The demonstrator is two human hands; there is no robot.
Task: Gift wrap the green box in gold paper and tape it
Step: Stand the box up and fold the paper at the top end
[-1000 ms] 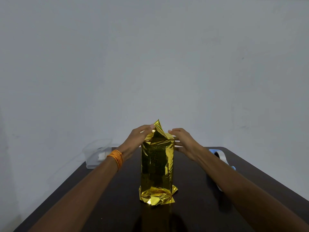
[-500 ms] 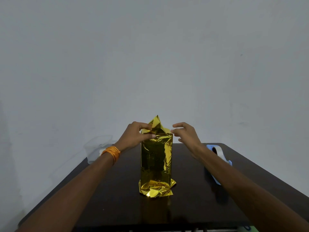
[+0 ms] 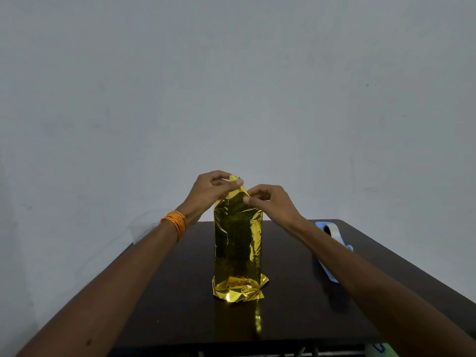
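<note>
A tall box wrapped in shiny gold paper [image 3: 238,243] stands upright in the middle of the dark table [image 3: 288,315]. The green box itself is hidden under the paper. Crumpled paper flares out at the foot. At the top, my left hand [image 3: 210,191] pinches the raised paper flap between thumb and fingers. My right hand [image 3: 270,202] pinches the paper at the top right edge, thumb on the front face. A tape dispenser [image 3: 332,235] in light blue lies at the right of the table, partly behind my right forearm.
A clear plastic container [image 3: 144,225] sits at the table's far left corner, partly behind my left wrist with its orange bangles. A plain white wall stands close behind the table. The table's near edge runs across the bottom of the view.
Both hands have closed on the top flap: the left went from flat fingers to a pinch, and the right moved in from beside the box and took hold of the paper.
</note>
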